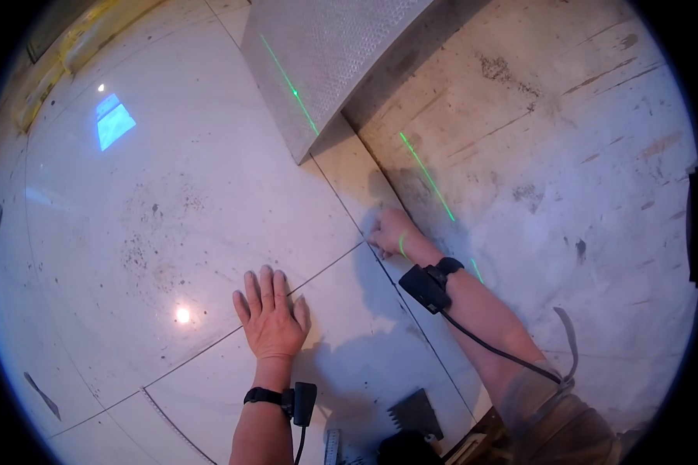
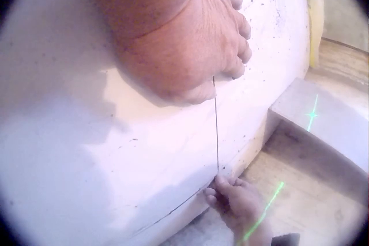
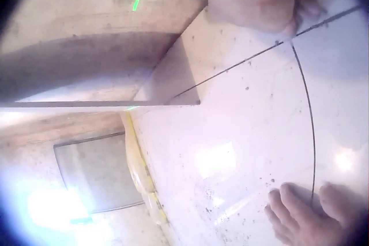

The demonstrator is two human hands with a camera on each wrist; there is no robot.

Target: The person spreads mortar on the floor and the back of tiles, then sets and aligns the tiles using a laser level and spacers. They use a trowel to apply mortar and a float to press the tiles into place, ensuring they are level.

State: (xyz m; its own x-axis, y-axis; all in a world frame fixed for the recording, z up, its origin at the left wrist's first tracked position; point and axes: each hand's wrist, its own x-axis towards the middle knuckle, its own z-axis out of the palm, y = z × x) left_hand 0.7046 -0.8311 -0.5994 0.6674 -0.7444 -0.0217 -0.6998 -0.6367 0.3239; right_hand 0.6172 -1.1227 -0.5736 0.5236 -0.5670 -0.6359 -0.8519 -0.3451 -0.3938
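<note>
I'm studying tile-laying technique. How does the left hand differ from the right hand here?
The left hand lies flat with fingers straight and spread; the right hand has its fingers curled, tips down. The left hand rests across a joint between tiles; the right hand sits where joints meet, beside bare concrete. A green laser line crosses the right hand near the wrist, not the left hand. Both touch the white tiles.

Bare hands (image 1: pixel 270 318), black strapped wrist cameras (image 1: pixel 425 287), black cables (image 1: pixel 504 353).
</note>
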